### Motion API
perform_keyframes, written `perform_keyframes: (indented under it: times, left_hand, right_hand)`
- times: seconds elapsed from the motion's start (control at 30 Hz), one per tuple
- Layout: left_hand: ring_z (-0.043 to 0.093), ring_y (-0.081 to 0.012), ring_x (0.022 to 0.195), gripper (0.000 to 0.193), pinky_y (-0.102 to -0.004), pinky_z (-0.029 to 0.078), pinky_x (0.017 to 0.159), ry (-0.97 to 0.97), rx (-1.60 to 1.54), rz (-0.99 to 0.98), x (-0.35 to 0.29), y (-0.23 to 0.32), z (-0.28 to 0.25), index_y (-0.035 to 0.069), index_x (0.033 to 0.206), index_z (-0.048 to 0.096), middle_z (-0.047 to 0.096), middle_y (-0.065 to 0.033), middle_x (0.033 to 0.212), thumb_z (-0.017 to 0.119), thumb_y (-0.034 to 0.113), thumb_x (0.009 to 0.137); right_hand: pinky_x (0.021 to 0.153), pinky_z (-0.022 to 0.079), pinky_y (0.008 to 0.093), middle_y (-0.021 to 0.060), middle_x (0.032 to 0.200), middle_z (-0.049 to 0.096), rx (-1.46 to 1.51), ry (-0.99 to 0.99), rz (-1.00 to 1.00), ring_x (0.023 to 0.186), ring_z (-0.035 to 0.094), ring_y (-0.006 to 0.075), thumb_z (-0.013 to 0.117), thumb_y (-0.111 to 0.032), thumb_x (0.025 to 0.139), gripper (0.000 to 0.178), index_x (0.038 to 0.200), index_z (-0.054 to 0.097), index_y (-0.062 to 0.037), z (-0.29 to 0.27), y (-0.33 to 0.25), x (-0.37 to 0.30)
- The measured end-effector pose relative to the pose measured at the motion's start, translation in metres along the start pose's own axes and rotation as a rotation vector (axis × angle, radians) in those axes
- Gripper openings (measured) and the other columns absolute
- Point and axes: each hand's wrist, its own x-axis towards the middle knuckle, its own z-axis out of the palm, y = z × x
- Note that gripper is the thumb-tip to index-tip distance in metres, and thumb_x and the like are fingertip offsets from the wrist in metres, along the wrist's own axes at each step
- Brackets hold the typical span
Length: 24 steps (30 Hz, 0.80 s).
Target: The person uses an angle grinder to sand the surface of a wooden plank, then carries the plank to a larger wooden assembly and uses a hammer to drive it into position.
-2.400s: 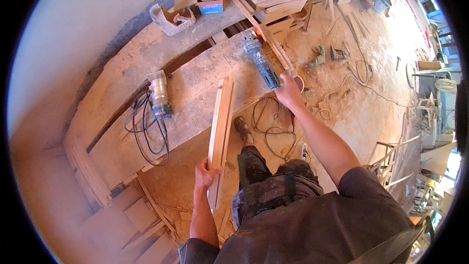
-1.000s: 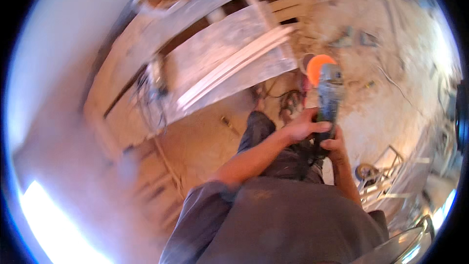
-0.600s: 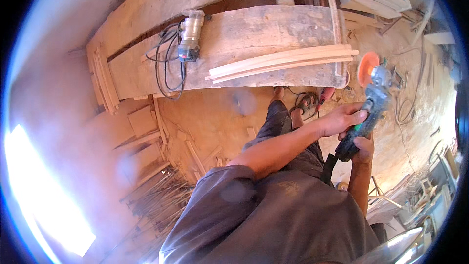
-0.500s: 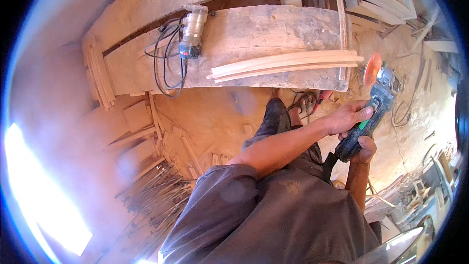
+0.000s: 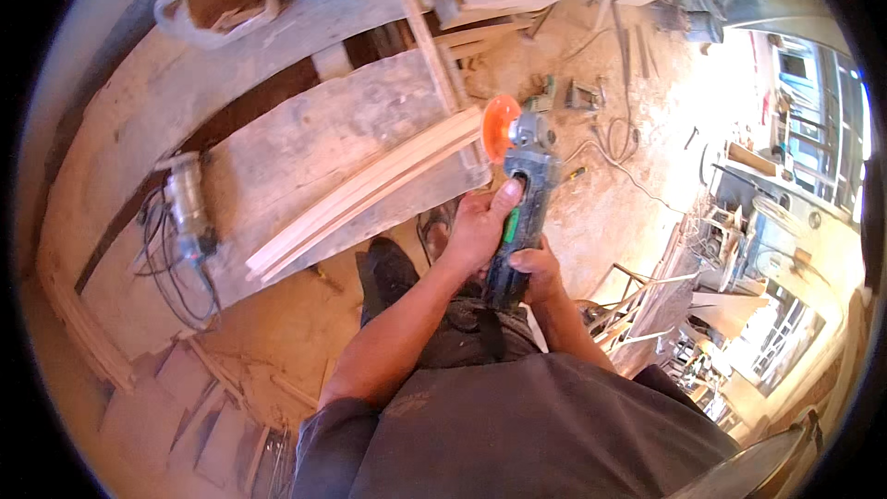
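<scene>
I have the left hand [image 5: 477, 231] wrapped round the midsection of the angle grinder [image 5: 529, 199] and the right hand [image 5: 540, 272] round its rear, likely to share its weight, orange disc [image 5: 499, 129] ahead of the grip, wooden strips [image 5: 368, 189] left of it, supported along the workbench [image 5: 296, 143]

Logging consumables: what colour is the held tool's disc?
The disc is orange, clearest in the head view.

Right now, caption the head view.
Left hand and right hand grip an angle grinder near wooden strips on a bench.
</scene>
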Motion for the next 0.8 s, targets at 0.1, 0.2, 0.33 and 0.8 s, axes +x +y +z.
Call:
perform_keyframes:
  times: [0.1,0.2,0.33,0.8]
  left_hand:
    - [0.057,-0.0111,0.068,0.061,-0.0304,0.048,0.064,-0.011,-0.008,-0.028,0.007,-0.004,0.015,-0.002,0.087,0.072,0.066,-0.003,0.075,0.059,0.056,0.099]
    - [0.056,-0.0107,0.067,0.063,-0.0305,0.048,0.063,0.008,0.069,-0.085,0.008,-0.005,0.028,-0.003,0.087,0.072,0.065,-0.0032,0.074,0.059,0.057,0.098]
    - [0.058,-0.0127,0.061,0.063,-0.0307,0.048,0.056,0.02,0.113,-0.175,0.019,-0.038,0.047,0.002,0.092,0.07,0.065,-0.0036,0.074,0.054,0.062,0.098]
    - [0.069,-0.0297,0.097,0.089,-0.0386,0.057,0.088,-0.477,0.156,-0.331,-0.008,-0.035,0.007,-0.004,0.136,0.047,0.069,-0.0224,0.106,0.072,0.063,0.082]
  right_hand:
    - [0.071,0.061,0.0402,0.0173,0.084,0.07,0.02,0.012,-0.027,0.072,0.07,0.0296,0.072,-0.02,0.064,0.053,0.109,0.062,0.0059,-0.008,-0.005,-0.001]
    - [0.071,0.061,0.0403,0.0168,0.083,0.07,0.046,0.049,-0.048,0.072,0.07,0.029,0.072,-0.021,0.064,0.053,0.109,0.063,0.0055,-0.021,-0.004,-0.006]
    - [0.071,0.061,0.0405,0.0162,0.085,0.07,0.001,0.064,-0.027,0.072,0.07,0.0284,0.072,-0.022,0.063,0.055,0.11,0.062,0.0052,-0.045,-0.011,-0.016]
    - [0.064,0.058,0.0417,0.0221,0.093,0.067,0.608,-0.264,-0.164,0.074,0.069,0.0304,0.078,-0.014,0.069,0.074,0.134,0.043,-0.0021,-0.042,0.064,-0.027]
